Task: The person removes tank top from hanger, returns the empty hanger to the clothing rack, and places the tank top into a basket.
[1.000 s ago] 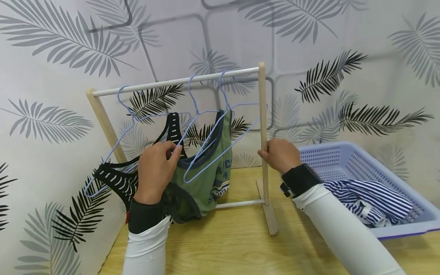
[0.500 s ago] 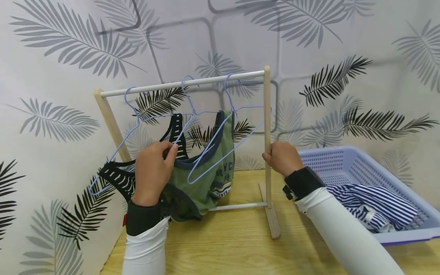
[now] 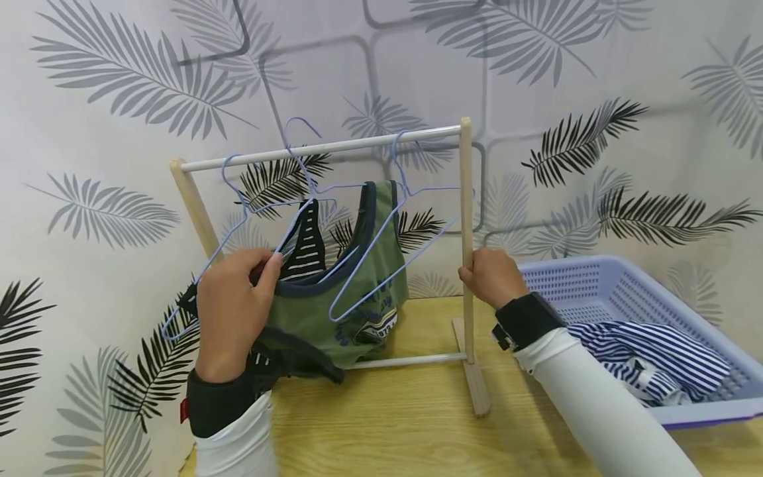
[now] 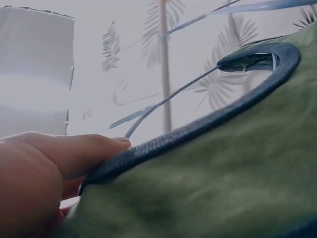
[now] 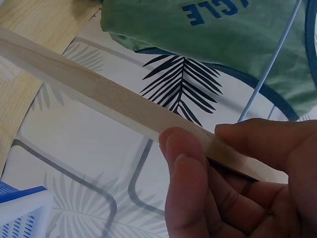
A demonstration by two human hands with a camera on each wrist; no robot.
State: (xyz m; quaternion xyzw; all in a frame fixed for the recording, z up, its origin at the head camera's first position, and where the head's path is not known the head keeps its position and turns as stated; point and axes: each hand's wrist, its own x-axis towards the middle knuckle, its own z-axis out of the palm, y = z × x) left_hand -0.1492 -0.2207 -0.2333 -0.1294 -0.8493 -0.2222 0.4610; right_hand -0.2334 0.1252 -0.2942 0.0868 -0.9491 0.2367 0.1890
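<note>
My left hand (image 3: 235, 311) pinches one shoulder of a blue wire clothes hanger (image 3: 312, 192). A green tank top (image 3: 334, 305) with navy trim is draped on it. In the left wrist view the thumb (image 4: 106, 146) lies at the navy neckline (image 4: 198, 121), where the hanger wire emerges. The hook's open end shows above the white rail (image 3: 381, 140). My right hand (image 3: 495, 275) grips the right wooden post (image 3: 467, 199) of the clothes rack, with fingers and thumb around it in the right wrist view. A black striped top (image 3: 306, 248) hangs behind, partly hidden.
A bare blue hanger (image 3: 408, 193) hangs at the rail's right, in front of the tank top. Another hanger (image 3: 245, 207) is at the left, bearing the black striped top. The lilac basket (image 3: 632, 278) at right holds blue-and-white striped clothing (image 3: 661, 351). Leaf-patterned wall stands behind.
My left hand has moved left with the hanger and tank top. The hook has shifted left along the rail and risen above it. My right hand keeps its grip on the post.
</note>
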